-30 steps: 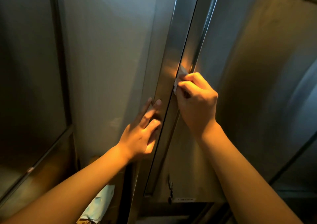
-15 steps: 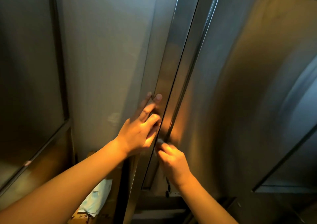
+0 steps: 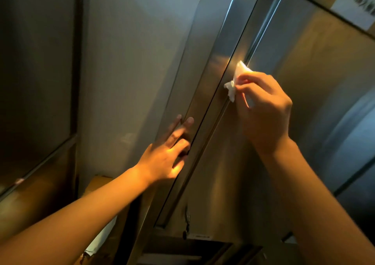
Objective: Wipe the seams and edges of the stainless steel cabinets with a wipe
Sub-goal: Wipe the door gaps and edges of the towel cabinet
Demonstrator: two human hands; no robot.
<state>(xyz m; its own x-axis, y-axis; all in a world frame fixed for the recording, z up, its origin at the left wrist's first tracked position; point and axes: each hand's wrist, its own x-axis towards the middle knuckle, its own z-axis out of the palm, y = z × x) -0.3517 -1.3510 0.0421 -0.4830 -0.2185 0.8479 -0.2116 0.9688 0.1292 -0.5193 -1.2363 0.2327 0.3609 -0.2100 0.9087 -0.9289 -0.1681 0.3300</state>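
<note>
1. Stainless steel cabinet door (image 3: pixel 304 102) fills the right of the view, its brushed face catching warm light; a second steel panel (image 3: pixel 132 71) stands to the left of it.
2. Between the two runs a dark vertical seam (image 3: pixel 219 94), which in this upward-tilted view leans from lower left to upper right.
3. White wipe (image 3: pixel 236 81), crumpled into a small wad, is pressed against the door edge just right of the seam, about halfway up it.
4. Its long axis lies roughly along the seam, with one pointed corner aimed up and to the right and a ragged end hanging lower left.
5. Right hand (image 3: pixel 263 110) pinches the wipe between thumb and curled fingers, knuckles toward the camera.
6. Left hand (image 3: pixel 166 155) rests lower down on the left panel's edge strip, fingers mostly straight and spread narrowly, tips pointing up along the seam; it holds nothing.
7. A pale label (image 3: pixel 359 6) sits at the far upper right; its print is too blurred to read.
8. Low on the door hangs what may be a small latch or key (image 3: pixel 187 222).
</note>
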